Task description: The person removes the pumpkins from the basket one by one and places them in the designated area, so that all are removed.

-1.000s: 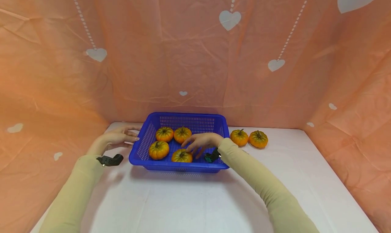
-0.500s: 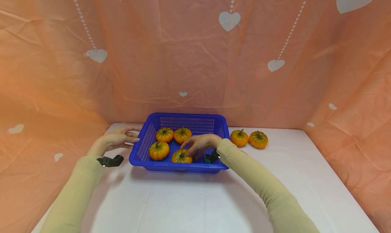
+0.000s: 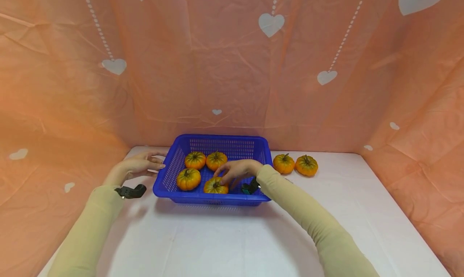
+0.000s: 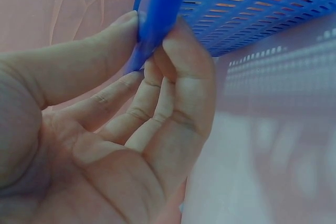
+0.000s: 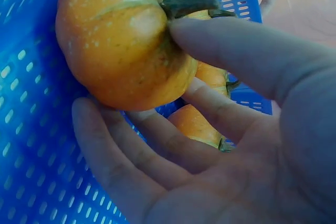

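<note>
- two spare pumpkins sitting side by side, well right of the right fingers
- white table lying under them
- peach backdrop with white hearts hanging well beyond the fingers

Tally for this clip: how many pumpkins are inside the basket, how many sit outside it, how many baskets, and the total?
Pumpkins in the blue basket: 4
Pumpkins on the table: 2
Baskets: 1
Total: 7
</note>
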Action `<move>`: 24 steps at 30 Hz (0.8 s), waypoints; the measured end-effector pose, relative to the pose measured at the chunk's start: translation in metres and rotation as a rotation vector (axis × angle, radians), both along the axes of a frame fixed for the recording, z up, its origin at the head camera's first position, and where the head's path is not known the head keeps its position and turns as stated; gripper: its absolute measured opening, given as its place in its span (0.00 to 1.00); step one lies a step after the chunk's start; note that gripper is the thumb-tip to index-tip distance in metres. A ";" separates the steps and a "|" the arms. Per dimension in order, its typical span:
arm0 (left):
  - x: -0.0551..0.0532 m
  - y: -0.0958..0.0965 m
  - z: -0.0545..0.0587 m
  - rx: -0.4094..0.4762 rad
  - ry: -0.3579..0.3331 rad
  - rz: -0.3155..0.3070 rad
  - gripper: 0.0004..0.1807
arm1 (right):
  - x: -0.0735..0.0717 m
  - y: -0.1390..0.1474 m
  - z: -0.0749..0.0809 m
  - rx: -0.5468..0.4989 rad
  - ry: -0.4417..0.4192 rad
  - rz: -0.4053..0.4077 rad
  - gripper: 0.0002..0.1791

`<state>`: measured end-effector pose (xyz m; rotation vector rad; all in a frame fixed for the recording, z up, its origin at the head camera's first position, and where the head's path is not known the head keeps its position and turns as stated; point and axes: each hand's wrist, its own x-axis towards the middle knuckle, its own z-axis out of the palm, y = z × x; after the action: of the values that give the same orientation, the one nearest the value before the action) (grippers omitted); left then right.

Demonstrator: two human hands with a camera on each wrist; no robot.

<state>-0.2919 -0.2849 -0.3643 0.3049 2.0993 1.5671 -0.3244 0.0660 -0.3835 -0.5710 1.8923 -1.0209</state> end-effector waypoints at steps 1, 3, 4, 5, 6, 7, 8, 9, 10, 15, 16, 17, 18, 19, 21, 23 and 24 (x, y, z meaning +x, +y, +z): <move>0.000 0.000 0.000 0.003 -0.001 -0.001 0.32 | 0.000 0.000 0.000 -0.005 -0.002 0.001 0.22; 0.000 0.001 0.001 0.006 -0.001 -0.001 0.32 | -0.001 0.001 0.000 -0.015 0.003 0.007 0.22; 0.000 0.001 0.000 0.005 -0.001 0.000 0.32 | -0.002 0.002 0.000 -0.020 0.004 0.010 0.22; 0.000 0.001 0.001 0.007 -0.006 0.004 0.32 | -0.002 0.002 0.000 -0.025 0.006 0.014 0.22; 0.000 0.001 0.001 0.007 -0.008 0.006 0.32 | -0.002 0.003 0.000 -0.030 0.008 0.021 0.22; 0.000 0.001 0.001 0.005 -0.012 0.011 0.32 | -0.003 0.003 0.001 -0.032 0.015 0.027 0.21; 0.000 0.001 0.001 0.004 -0.014 0.010 0.33 | -0.003 0.004 0.002 -0.037 0.022 0.035 0.21; 0.000 0.001 0.001 0.002 -0.019 0.015 0.33 | -0.003 0.005 0.002 -0.044 0.024 0.038 0.21; 0.000 0.000 0.001 -0.001 -0.019 0.014 0.33 | -0.003 0.006 0.003 -0.052 0.027 0.041 0.20; -0.001 0.001 0.002 -0.011 -0.023 0.018 0.33 | -0.005 0.016 0.009 -0.108 0.044 0.036 0.21; -0.001 0.001 0.002 -0.010 -0.023 0.017 0.34 | -0.006 0.018 0.010 -0.120 0.043 0.028 0.21; -0.001 0.001 0.002 -0.010 -0.024 0.018 0.34 | -0.007 0.020 0.012 -0.130 0.042 0.022 0.21; -0.001 0.001 0.002 -0.010 -0.024 0.017 0.34 | -0.008 0.022 0.013 -0.138 0.043 0.015 0.21; -0.001 0.001 0.002 -0.009 -0.024 0.018 0.33 | -0.009 0.023 0.015 -0.145 0.041 0.009 0.21; -0.001 0.000 0.001 -0.007 -0.023 0.016 0.33 | -0.010 0.027 0.018 -0.157 0.040 -0.005 0.22; 0.000 0.001 0.001 -0.008 -0.022 0.018 0.33 | -0.012 0.030 0.021 -0.167 0.032 -0.025 0.22; 0.001 0.001 0.001 -0.011 -0.021 0.021 0.33 | -0.012 0.032 0.023 -0.169 0.035 -0.032 0.22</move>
<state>-0.2910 -0.2843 -0.3635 0.2619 2.1008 1.5634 -0.3364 0.0983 -0.3607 -0.6613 1.8618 -1.2070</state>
